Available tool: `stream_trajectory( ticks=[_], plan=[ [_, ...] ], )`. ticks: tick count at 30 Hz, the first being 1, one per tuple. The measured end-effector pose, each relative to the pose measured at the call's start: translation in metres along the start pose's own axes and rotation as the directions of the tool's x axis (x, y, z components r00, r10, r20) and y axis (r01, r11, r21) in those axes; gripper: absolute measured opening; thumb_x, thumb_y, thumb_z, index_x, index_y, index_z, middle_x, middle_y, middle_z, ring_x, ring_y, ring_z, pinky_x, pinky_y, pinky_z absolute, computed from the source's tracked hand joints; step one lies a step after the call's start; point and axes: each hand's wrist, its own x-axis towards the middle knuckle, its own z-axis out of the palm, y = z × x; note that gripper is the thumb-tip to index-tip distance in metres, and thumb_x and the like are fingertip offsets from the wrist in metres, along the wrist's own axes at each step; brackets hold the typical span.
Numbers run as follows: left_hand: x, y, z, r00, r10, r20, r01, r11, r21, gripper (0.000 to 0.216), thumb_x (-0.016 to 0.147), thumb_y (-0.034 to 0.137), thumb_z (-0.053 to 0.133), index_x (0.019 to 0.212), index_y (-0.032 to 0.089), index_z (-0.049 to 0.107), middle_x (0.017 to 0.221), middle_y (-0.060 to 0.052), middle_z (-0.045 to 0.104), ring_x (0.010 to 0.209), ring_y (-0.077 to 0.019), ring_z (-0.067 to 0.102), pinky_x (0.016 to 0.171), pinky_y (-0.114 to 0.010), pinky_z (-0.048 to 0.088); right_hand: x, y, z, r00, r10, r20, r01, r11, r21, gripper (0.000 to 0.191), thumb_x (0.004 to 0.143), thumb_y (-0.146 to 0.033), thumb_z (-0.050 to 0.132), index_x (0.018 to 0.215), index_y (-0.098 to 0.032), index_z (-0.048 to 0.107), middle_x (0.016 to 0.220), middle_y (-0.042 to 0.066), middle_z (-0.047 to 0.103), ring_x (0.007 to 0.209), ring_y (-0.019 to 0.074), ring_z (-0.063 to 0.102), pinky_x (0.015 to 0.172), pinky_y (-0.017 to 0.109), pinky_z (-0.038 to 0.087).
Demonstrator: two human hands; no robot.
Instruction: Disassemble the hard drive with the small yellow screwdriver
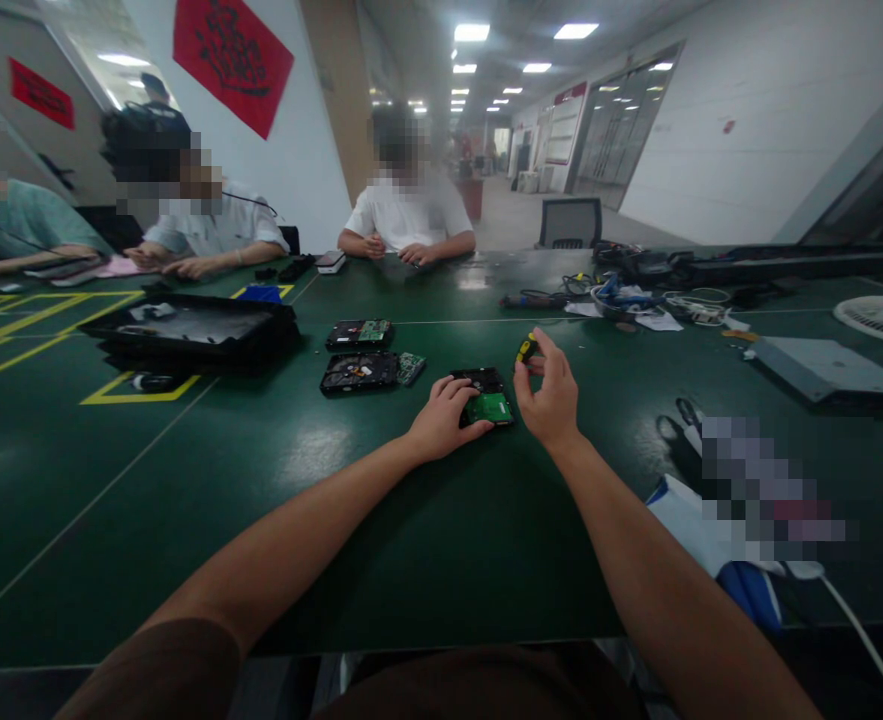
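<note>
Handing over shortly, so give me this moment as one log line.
left grip: on hard drive | right grip: holding yellow-and-black tool, clear of drive | drive's left: small circuit board

Plain dark brown top (478,690) at the table's (298,560) near edge. I note a short left sleeve (175,665), same brown, hem curved, across that edge. Forearms (321,510) bare; left hand (445,420) and right hand (552,400) bare, table-side.

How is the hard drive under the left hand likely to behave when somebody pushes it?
The hard drive would probably stay stiff, since it looks like a solid block. Lying flat and low on the glossy table, it should slide rather than tip. Its exposed green circuit board may be fragile.
</note>
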Motion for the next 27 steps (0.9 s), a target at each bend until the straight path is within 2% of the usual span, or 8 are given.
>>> stream_trajectory(
  ticks=[4, 9, 14, 19, 24, 27],
  plan=[
    [-0.0004, 0.0005, -0.0004, 1.000, 0.005, -0.009, -0.005, 1.000, -0.011, 0.062, 0.089, 0.059, 0.073, 0.138, 0.023, 0.061, 0.153, -0.014, 0.053, 0.153, -0.0384, 0.030, 0.124, -0.060, 0.036, -0.0005, 0.0014, 0.0003, 1.000, 0.022, 0.008, -0.022, 1.000, -0.005, 0.056, 0.101, -0.034, 0.057, 0.155, -0.027, 0.042, 0.128, 0.013, 0.063, 0.094, 0.0237, 0.069, 0.081, 0.045, 0.067],
    [-0.0005, 0.0009, -0.0009, 1.000, 0.010, -0.014, -0.010, 1.000, -0.008, 0.062, 0.089, 0.059, 0.073, 0.137, 0.023, 0.061, 0.152, -0.013, 0.053, 0.153, -0.0380, 0.031, 0.124, -0.059, 0.035, -0.0012, 0.0018, 0.0006, 1.000, 0.017, 0.008, -0.017, 1.000, 0.002, 0.057, 0.101, -0.030, 0.054, 0.156, -0.026, 0.040, 0.133, 0.014, 0.062, 0.097, 0.0242, 0.070, 0.089, 0.048, 0.065],
    [-0.0002, 0.0010, -0.0003, 1.000, 0.017, -0.016, -0.017, 1.000, -0.002, 0.063, 0.089, 0.059, 0.073, 0.137, 0.021, 0.061, 0.152, -0.014, 0.054, 0.152, -0.0382, 0.031, 0.124, -0.059, 0.035, -0.0003, 0.0002, -0.0006, 1.000, 0.016, 0.008, -0.016, 1.000, -0.014, 0.056, 0.101, -0.035, 0.056, 0.155, -0.026, 0.042, 0.129, 0.014, 0.062, 0.095, 0.0248, 0.068, 0.084, 0.048, 0.066],
    [-0.0002, 0.0008, 0.0004, 1.000, 0.017, -0.021, -0.017, 1.000, -0.004, 0.061, 0.088, 0.058, 0.075, 0.137, 0.023, 0.061, 0.151, -0.013, 0.054, 0.152, -0.0375, 0.032, 0.124, -0.059, 0.035, 0.0004, -0.0006, -0.0007, 1.000, 0.005, 0.022, -0.004, 1.000, -0.027, 0.057, 0.103, -0.033, 0.052, 0.158, -0.026, 0.039, 0.132, 0.015, 0.061, 0.101, 0.0264, 0.068, 0.090, 0.051, 0.065],
    [0.0000, 0.0002, 0.0005, 1.000, 0.011, -0.013, -0.011, 1.000, -0.005, 0.062, 0.089, 0.060, 0.073, 0.138, 0.023, 0.061, 0.152, -0.013, 0.053, 0.153, -0.0380, 0.031, 0.124, -0.060, 0.035, 0.0003, 0.0000, -0.0004, 1.000, 0.005, 0.014, -0.005, 1.000, -0.026, 0.057, 0.103, -0.034, 0.053, 0.158, -0.028, 0.040, 0.129, 0.014, 0.062, 0.095, 0.0244, 0.069, 0.083, 0.048, 0.067],
    [-0.0001, 0.0005, 0.0001, 1.000, 0.009, -0.008, -0.009, 1.000, -0.004, 0.064, 0.089, 0.059, 0.073, 0.139, 0.022, 0.060, 0.153, -0.014, 0.053, 0.153, -0.0382, 0.030, 0.125, -0.059, 0.035, 0.0003, 0.0000, -0.0008, 1.000, -0.016, 0.006, 0.016, 1.000, -0.027, 0.057, 0.103, -0.032, 0.053, 0.159, -0.027, 0.040, 0.130, 0.014, 0.063, 0.099, 0.0247, 0.068, 0.087, 0.048, 0.065]
  ],
)
